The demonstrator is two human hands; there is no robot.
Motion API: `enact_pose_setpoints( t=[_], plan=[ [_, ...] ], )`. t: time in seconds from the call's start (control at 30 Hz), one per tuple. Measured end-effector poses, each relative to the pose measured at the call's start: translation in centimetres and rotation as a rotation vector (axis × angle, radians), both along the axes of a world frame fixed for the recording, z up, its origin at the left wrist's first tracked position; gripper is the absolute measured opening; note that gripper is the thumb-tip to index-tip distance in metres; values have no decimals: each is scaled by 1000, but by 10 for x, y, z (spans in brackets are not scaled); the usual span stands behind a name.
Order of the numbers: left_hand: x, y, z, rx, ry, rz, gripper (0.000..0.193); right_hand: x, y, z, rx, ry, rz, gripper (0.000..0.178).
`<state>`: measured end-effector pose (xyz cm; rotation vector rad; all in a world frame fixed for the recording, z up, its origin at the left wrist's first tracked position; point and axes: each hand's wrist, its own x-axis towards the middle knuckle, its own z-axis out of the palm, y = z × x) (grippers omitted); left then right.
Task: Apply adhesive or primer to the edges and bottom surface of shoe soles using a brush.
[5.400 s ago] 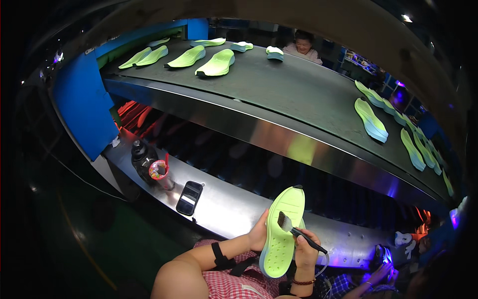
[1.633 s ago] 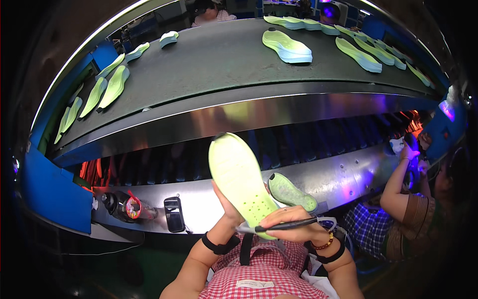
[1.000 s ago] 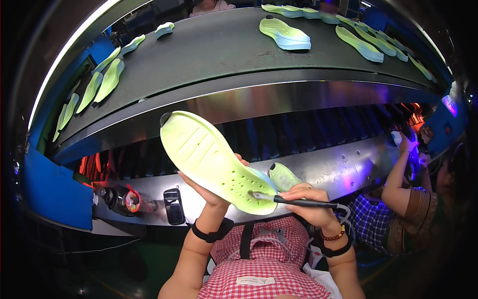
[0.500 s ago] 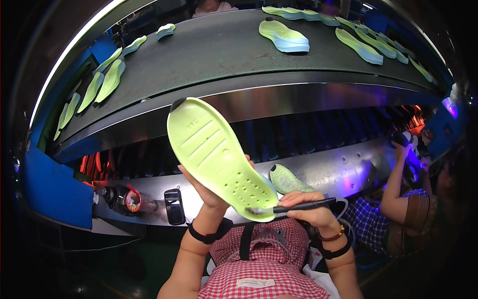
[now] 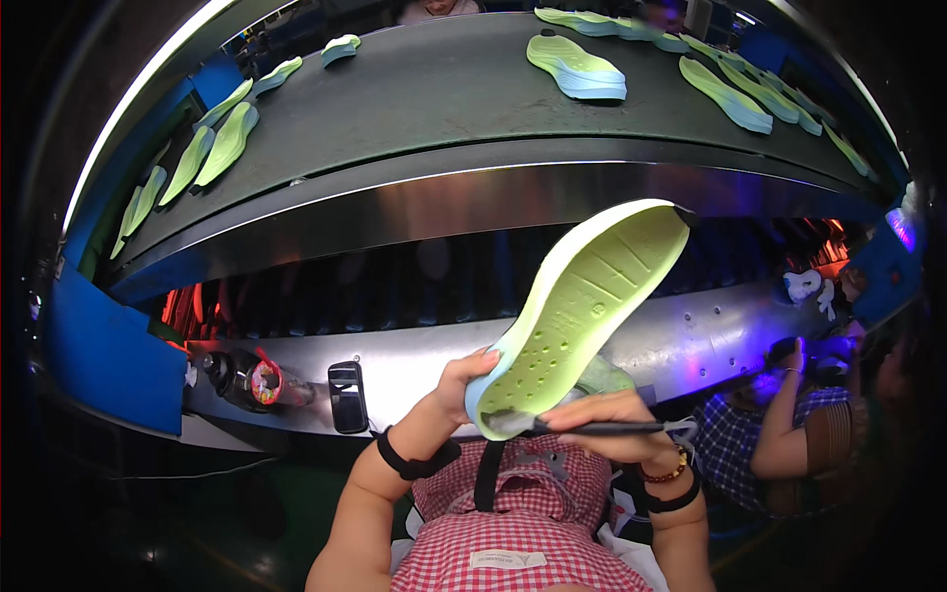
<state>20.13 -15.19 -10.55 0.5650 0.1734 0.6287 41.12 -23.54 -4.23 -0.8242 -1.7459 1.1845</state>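
My left hand [image 5: 462, 385] is closed on the light-blue side of a lime-green shoe sole [image 5: 582, 311], near its heel. The sole slants up to the right, its dark-tipped toe pointing away from me. Grooves and small holes show on its hollow face. In my right hand [image 5: 617, 422], a black-handled brush [image 5: 612, 428] is pinched, and its bristles rest against the inside of the heel. Behind my right hand a second green sole [image 5: 604, 376] lies on the metal ledge, mostly hidden by the first sole and the hand.
A dark conveyor belt [image 5: 424, 109] carries several green-and-blue soles beyond a metal rail [image 5: 395, 202]. On the metal ledge [image 5: 414, 345] to the left stand a phone [image 5: 346, 397], a dark bottle [image 5: 229, 381] and a red-topped jar [image 5: 266, 383]. Another person [image 5: 779, 434] works at the right.
The held sole has swung from leaning left to leaning right. My left hand has shifted round to the heel side, and the brush stays at the heel.
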Motion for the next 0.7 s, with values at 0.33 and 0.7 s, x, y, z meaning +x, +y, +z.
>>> enact_pose_setpoints(
  t=[0.33, 0.7],
  plan=[
    [-3, 8, 45, -49, 368, -395, 66, 26, 16, 29, 98, -78, 218, 21],
    [-24, -18, 92, -59, 720, 27, 63, 47, -5, 23, -3, -137, 262, 21]
  ],
)
